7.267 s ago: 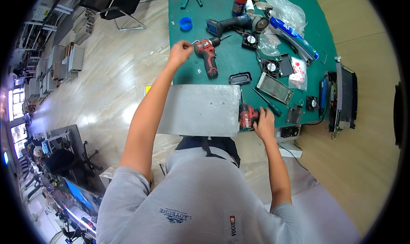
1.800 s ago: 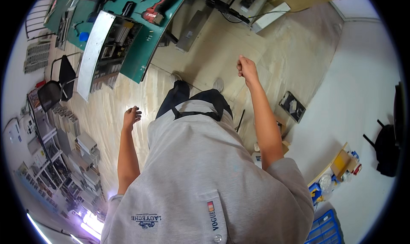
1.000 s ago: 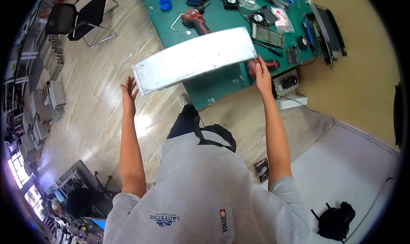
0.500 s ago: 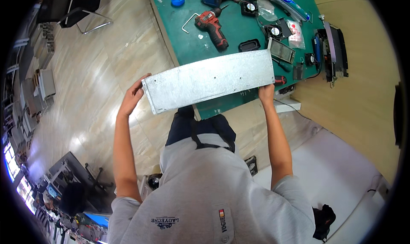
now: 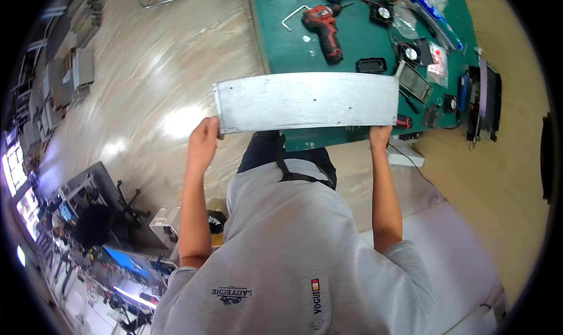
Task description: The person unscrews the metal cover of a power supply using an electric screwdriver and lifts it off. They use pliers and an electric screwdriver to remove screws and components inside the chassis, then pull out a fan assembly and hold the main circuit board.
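Note:
Between my hands a long silver metal panel (image 5: 305, 103) with a few small holes is held up, nearly level, over the near end of the green-topped table (image 5: 293, 47). My left hand (image 5: 205, 132) grips its lower left corner, fingers closed around the edge. At the lower right corner, my right hand (image 5: 380, 136) is closed on the bottom edge, its fingertips partly hidden beneath. Part of the table behind the panel is covered from sight.
On the table lie a red-and-black cordless drill (image 5: 324, 33), a hex key (image 5: 290, 19), a black tray (image 5: 371, 65), small fans (image 5: 409, 54) and a blue tube (image 5: 434, 18). Electronic units (image 5: 484, 100) stand beyond the right edge. An office chair (image 5: 132, 200) is at lower left.
The panel has turned from a tilt to nearly level, its left end rising relative to the right. My left hand has slid lower on its left end. The whole view has shifted.

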`<state>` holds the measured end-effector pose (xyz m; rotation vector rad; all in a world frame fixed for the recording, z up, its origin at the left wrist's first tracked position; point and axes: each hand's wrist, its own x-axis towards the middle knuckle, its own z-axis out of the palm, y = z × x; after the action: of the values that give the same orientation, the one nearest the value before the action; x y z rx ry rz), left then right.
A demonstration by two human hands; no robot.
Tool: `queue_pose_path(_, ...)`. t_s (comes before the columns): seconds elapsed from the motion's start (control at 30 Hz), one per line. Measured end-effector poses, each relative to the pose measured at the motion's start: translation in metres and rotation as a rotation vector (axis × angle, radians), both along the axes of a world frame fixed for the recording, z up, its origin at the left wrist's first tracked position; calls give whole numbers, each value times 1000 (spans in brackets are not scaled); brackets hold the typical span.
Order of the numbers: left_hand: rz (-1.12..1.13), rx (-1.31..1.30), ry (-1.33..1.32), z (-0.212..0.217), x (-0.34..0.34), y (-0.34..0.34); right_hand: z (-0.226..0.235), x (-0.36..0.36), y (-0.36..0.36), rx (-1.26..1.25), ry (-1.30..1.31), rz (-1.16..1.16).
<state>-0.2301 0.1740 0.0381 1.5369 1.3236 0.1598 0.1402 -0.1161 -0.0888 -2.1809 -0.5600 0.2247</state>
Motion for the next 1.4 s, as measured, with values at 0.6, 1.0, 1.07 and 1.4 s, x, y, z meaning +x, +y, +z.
queue_pose_path(0.6,167,-158,-191,10,45,32,28,18,12,-151,-225,6)
queue_pose_path(1.0,8,-464,82,2,41,83,93,-25,-1,-512,-72,193)
queue_pose_path(1.07,-7,-489,85,-6,49,90,94,-15,6,-560,-40,209)
queue_pose_path(1.4,-27,-772,214,-90,117,168,66,53,63,-821,221,270)
